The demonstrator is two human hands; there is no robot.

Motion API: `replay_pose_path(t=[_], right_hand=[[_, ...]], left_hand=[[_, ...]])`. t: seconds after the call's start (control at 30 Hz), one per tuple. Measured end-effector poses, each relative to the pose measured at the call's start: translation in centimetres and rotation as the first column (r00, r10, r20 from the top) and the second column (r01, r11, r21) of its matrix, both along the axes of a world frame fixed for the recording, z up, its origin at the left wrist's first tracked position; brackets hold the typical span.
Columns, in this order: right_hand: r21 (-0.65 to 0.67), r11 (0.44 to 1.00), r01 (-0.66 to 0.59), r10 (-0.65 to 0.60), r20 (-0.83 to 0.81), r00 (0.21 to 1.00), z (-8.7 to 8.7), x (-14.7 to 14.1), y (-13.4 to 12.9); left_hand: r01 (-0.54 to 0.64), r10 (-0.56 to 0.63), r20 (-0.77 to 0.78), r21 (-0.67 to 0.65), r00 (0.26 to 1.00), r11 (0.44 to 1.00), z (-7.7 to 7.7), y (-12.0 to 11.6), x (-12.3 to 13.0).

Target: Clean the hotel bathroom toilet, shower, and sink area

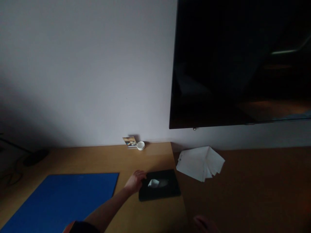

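A dark, flat tissue box (159,193) lies near the right end of the raised desk top, with a white tissue (153,183) poking out of its top slot. My left hand (135,182) is at the box's left edge, its fingers bent over the far left corner. The thumb side is partly hidden. Low in the picture, my right hand (204,224) shows only in part, dark and blurred, to the right of the desk top's edge; its fingers cannot be made out clearly.
A blue desk mat (70,197) covers the left of the desk (126,207). A small white bowl (140,146) and a picture card (130,142) stand by the wall. White papers (198,161) lie on the lower surface under a wall-mounted television (233,64). A lamp base (36,157) is far left.
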State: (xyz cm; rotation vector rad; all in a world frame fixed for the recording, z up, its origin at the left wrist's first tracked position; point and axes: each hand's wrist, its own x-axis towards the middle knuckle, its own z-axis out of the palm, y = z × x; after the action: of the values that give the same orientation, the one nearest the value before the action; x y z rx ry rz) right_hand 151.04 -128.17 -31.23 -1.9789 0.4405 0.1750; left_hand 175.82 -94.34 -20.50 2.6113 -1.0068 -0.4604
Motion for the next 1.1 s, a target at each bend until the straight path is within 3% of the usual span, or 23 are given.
replay_pose_path(t=[0.1,0.23,0.33,0.4,0.43,0.57,0.7,0.77,0.87,0.97,1.1], right_hand=[[0.027,0.997,-0.073,0.073,0.017,0.997,0.6,1.2,3.3],[0.037,0.982,-0.187,0.187,-0.001,0.982,2.0,3.4,6.4],[0.042,0.968,-0.246,0.245,0.013,0.969,3.2,5.1,7.4],[0.022,0.961,-0.277,0.275,0.079,0.958,4.2,6.2,7.8],[0.005,0.954,-0.298,0.295,0.121,0.948,4.6,6.9,7.9],[-0.119,0.928,-0.352,0.372,0.297,0.880,5.6,9.7,8.6],[-0.290,0.935,-0.206,0.326,0.469,0.821,5.1,13.1,9.3],[-0.364,0.916,-0.171,0.336,0.458,0.823,4.8,14.6,9.6],[-0.421,0.862,-0.282,0.453,0.390,0.801,4.6,16.1,9.9],[-0.414,0.861,-0.296,0.470,0.423,0.774,4.3,16.4,10.0],[-0.462,0.852,-0.246,0.458,0.430,0.778,3.8,15.9,9.1]], left_hand=[[-0.262,0.268,0.037,-0.117,0.963,0.958,-1.7,-2.0,-2.9],[-0.440,0.455,-0.003,-0.262,0.891,0.859,-3.4,-4.4,-4.7],[-0.570,0.471,-0.321,-0.460,0.821,0.681,-3.0,-4.4,-4.3],[-0.659,0.422,-0.516,-0.477,0.745,0.581,-2.2,-3.7,-3.7],[-0.689,0.407,-0.572,-0.463,0.713,0.557,-1.8,-3.3,-3.4],[-0.746,0.390,-0.658,-0.428,0.644,0.510,-0.6,-1.6,-2.4],[-0.754,0.333,-0.703,-0.445,0.628,0.482,0.3,-0.6,-2.2],[-0.734,0.266,-0.724,-0.461,0.636,0.499,0.8,-0.2,-2.2],[-0.696,0.182,-0.739,-0.480,0.649,0.535,1.4,0.1,-2.3],[-0.672,0.167,-0.731,-0.478,0.661,0.566,1.5,0.3,-2.3],[-0.685,0.170,-0.735,-0.486,0.657,0.543,1.0,0.5,-2.2]])
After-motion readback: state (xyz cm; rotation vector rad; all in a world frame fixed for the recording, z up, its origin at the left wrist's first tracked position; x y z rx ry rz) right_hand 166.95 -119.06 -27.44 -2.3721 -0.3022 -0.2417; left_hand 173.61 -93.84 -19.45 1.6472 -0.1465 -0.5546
